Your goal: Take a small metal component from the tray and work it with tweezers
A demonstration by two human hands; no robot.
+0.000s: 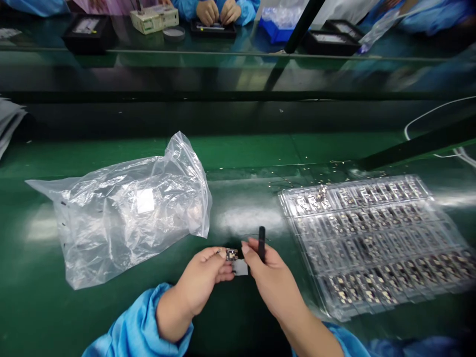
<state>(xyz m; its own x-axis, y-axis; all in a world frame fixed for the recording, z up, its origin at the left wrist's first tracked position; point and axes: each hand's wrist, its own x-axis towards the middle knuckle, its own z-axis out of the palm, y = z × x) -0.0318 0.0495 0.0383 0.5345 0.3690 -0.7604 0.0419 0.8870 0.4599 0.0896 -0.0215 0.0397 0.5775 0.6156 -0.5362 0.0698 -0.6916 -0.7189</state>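
Note:
My left hand (201,280) pinches a small circuit board (232,255) between thumb and fingers, in front of me above the table. Just below the board is a flat silver-grey rectangular piece (241,267); whether it is joined to the board I cannot tell. My right hand (273,277) is closed around a slim black stick-like tool (262,243), whose upper end stands up past the fingers. Its thumb and fingertips come close to the board and the grey piece. What the right fingertips touch is hidden.
A clear plastic bag (130,223) with a white label lies to the left. To the right are clear plastic trays (372,238) with rows of small boards. Loose scraps (330,166) lie behind them, near a dark slanting post (420,144). A co-worker's hands (218,12) work across the bench.

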